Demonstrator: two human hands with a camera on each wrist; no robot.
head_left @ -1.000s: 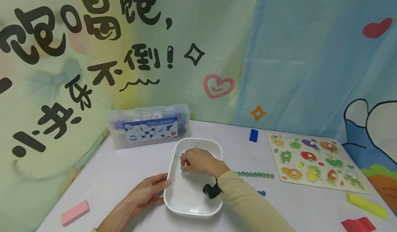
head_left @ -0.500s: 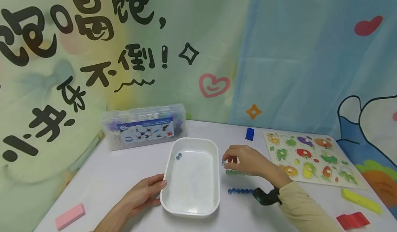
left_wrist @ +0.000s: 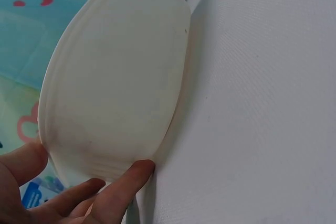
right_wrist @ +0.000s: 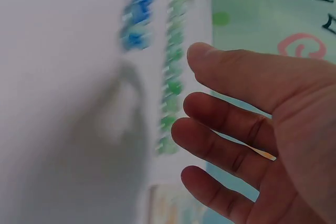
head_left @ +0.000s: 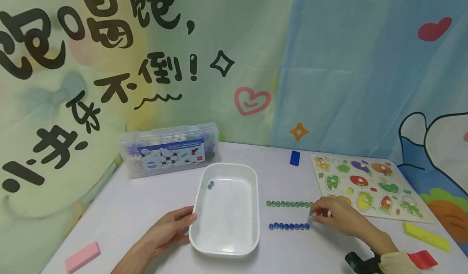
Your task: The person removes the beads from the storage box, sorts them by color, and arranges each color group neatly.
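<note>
My left hand [head_left: 170, 230] grips the left side of a white tray [head_left: 224, 251], thumb at the rim and fingers against the outer wall [left_wrist: 115, 77]. A few pale blue glass beads [head_left: 210, 185] lie inside its far left corner. My right hand [head_left: 338, 217] pinches a pale blue bead [head_left: 311, 215] near the right ends of two bead rows. The green bead row [head_left: 289, 204] lies farther back, the dark blue bead row [head_left: 289, 226] nearer. In the right wrist view the thumb [right_wrist: 226, 69] and several fingers show beside the green row; the bead is hidden there.
A clear plastic box [head_left: 170, 152] of parts stands behind the tray. A vegetable puzzle board [head_left: 369, 184] lies at the right, beyond my right hand. Blue [head_left: 294, 158], yellow [head_left: 427, 236], pink [head_left: 82, 257] blocks and a red piece [head_left: 422, 259] lie around the table.
My right hand has left the tray and moved rightward past the rows, carrying a pale blue bead to their right ends. The left hand keeps its grip on the tray.
</note>
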